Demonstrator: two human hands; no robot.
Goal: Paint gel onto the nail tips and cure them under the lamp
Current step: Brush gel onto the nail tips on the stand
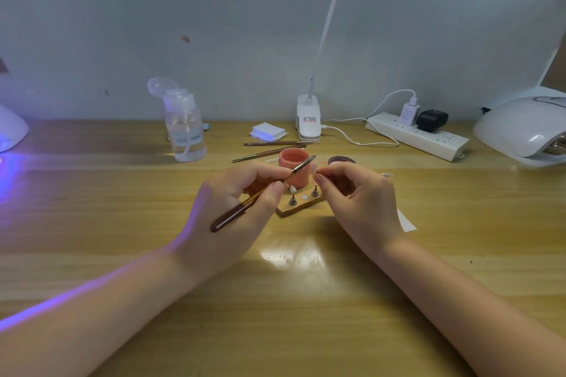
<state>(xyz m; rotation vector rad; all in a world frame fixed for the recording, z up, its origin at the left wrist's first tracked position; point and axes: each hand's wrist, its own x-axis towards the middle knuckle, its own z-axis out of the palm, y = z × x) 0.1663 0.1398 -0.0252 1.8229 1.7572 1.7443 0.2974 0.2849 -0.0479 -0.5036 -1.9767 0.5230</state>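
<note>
2 hands raised, left hand pinching brush, right hand pinching seemingly nail tip.

Clip lamp label: unreadable print

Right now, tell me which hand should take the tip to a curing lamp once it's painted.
Right hand, probably. It already pinches the nail tip, while the left hand grips the gel brush. The white curing lamp sits on its side of the table.
</note>
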